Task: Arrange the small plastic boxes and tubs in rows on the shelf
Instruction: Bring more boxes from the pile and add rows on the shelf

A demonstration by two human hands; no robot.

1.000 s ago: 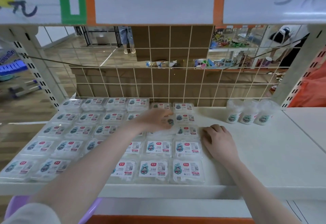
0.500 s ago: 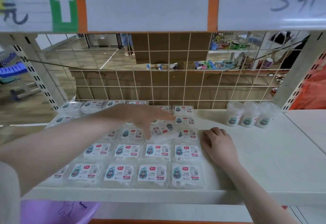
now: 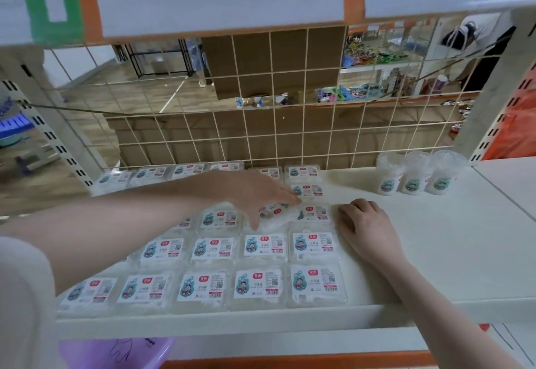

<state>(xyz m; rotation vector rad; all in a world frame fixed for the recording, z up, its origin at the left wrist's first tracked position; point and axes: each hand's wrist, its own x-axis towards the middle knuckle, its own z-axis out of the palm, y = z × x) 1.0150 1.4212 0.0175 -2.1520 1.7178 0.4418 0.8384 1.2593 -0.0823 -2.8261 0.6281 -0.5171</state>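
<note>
Many flat plastic boxes (image 3: 262, 245) lie in rows on the shelf's (image 3: 452, 252) left half; three tubs (image 3: 414, 174) stand far right against the wire grid (image 3: 290, 136). The left hand (image 3: 255, 194) pinches one tilted box (image 3: 274, 209); the right hand (image 3: 367, 228) rests beside them, fingers curled under, holding nothing.

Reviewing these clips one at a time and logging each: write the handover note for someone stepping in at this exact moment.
Left hand: reaching over the grid, fingers spread on a tilted box in the third row from the front; whether it has a grip on it is unclear.
Right hand: knuckles curled, resting on the shelf beside the rightmost column, holding nothing.
Done: flat boxes lie in rows on the left half; three tubs stand together at the back right.
Left: square up the tilted box; the rest of the right half is unfilled.
</note>
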